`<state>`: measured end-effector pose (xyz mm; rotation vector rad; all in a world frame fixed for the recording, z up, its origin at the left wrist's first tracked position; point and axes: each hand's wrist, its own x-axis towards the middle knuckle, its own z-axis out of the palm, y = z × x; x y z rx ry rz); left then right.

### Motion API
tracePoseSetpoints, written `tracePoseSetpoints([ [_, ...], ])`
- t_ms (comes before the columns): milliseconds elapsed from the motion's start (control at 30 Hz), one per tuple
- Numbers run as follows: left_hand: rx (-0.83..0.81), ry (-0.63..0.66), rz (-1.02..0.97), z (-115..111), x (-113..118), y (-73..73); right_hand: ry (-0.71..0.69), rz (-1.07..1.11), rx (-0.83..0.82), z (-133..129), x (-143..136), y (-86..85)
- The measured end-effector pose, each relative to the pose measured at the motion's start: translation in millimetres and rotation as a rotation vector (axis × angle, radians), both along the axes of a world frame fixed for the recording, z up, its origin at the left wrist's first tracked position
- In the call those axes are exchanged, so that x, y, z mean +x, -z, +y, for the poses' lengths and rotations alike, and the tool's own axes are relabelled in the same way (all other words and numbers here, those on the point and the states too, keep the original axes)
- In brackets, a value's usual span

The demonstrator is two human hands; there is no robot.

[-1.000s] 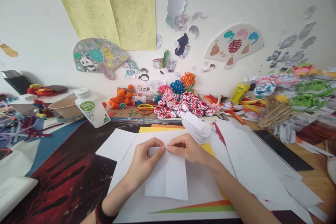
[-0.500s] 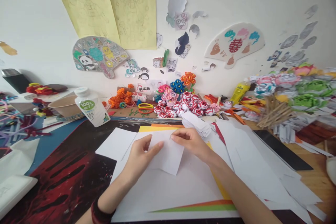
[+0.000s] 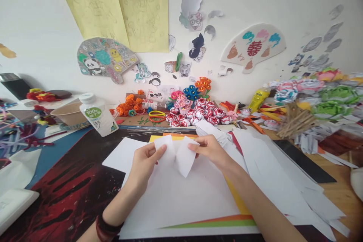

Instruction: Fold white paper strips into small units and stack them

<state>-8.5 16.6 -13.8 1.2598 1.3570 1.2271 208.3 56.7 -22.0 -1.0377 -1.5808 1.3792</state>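
Between my hands is a small white paper (image 3: 184, 160), split by a V-shaped gap that runs down from its top edge. Whether the two halves still join at the bottom of the gap, I cannot tell. My left hand (image 3: 147, 157) pinches the left half between thumb and fingers. The right half is gripped near its upper right corner by my right hand (image 3: 206, 145). Both hands are just above a large white sheet (image 3: 181, 204), which lies over yellow, orange and green sheets. Another small white paper (image 3: 119, 155) rests to the left of my left hand.
Behind my hands stand red-and-white paper flowers (image 3: 195, 115) and a stack of small white papers (image 3: 211, 132). A white bottle (image 3: 99, 117) is at the back left. White sheets (image 3: 272, 170) and a black strip (image 3: 304, 160) lie to the right.
The small paper was one piece with an unbroken face; now a gap parts its upper portion. My hands have moved apart slightly, each keeping its side of the paper.
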Motion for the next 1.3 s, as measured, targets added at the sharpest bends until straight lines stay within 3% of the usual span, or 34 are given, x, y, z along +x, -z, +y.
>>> tracePoseSetpoints([
  [267, -0.019, 0.039, -0.103, 0.7, -2.0, -3.4, -0.084, 0.080, -0.107, -8.2, -6.2, -4.2],
  [467, -0.074, 0.066, -0.019, -0.3, -0.6, -5.0, 0.049, 0.102, -0.141, -3.6, -4.1, -0.1],
  [767, -0.064, 0.042, -0.017, -2.7, 1.9, -3.7, 0.088, 0.110, -0.159, -3.8, -2.6, -3.8],
  [1067, 0.076, -0.171, -0.041, 8.4, -19.0, -8.1, 0.252, 0.170, -0.084, 1.1, 11.1, -9.2],
  [1133, 0.095, -0.134, -0.040, 7.3, -17.6, -10.8, 0.209, 0.126, -0.053, 0.7, 8.9, -9.2],
  [1300, 0.032, 0.056, 0.001, 0.9, -2.4, -4.5, -0.079, 0.006, -0.035, -4.6, -8.6, -0.3],
])
